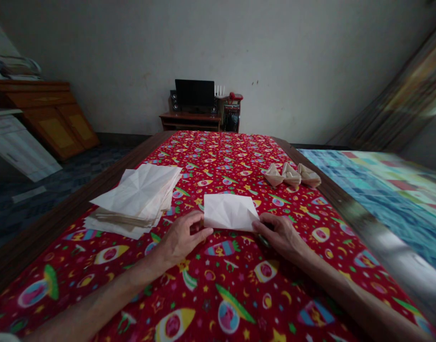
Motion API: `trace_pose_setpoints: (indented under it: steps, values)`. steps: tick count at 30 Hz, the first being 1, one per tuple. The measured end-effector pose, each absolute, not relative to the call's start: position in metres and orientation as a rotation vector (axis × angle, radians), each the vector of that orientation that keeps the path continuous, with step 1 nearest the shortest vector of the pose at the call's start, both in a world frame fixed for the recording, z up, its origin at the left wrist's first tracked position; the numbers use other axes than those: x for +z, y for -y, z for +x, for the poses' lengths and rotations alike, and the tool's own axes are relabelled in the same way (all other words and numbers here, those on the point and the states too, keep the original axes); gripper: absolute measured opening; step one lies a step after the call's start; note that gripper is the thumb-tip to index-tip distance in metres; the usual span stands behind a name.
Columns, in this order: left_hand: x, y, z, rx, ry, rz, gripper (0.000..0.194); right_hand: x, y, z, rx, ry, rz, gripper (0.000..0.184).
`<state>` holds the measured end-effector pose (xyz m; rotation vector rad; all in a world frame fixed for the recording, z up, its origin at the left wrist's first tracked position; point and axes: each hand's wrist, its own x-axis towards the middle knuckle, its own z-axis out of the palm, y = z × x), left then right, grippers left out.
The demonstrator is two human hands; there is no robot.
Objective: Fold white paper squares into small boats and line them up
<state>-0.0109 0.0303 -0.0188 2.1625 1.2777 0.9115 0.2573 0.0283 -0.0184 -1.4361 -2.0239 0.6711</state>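
A creased white paper sheet lies on the red patterned tablecloth in front of me. My left hand pinches its near left corner with fingers closed. At the near right corner my right hand grips the sheet, its fingers curled on the edge. A stack of similar creased white sheets rests to the left of my left hand. Three folded beige paper shapes sit side by side at the right, beyond my right hand.
The table's dark wooden edge runs along both sides. A bed with a blue patchwork cover is to the right. A wooden cabinet stands at the left wall, and a low stand with a monitor at the far wall.
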Motion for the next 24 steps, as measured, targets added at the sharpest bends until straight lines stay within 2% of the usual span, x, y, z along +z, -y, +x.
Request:
trace_pose_setpoints:
  steps: [8,18,21,24]
  values:
    - [-0.020,-0.028,-0.005,0.789,-1.519,2.214,0.033,-0.017,-0.022,0.253,0.637,1.995,-1.482,0.034]
    - [-0.011,-0.028,0.000,0.671,-1.694,2.266,0.032,-0.015,-0.025,0.252,0.508,2.094,-1.639,0.034]
    - [-0.014,-0.029,-0.001,0.682,-1.694,2.298,0.030,-0.013,-0.026,0.250,0.493,2.082,-1.622,0.043]
    - [-0.024,-0.034,-0.003,0.814,-1.681,2.298,0.016,-0.016,-0.028,0.248,0.412,2.022,-1.655,0.043]
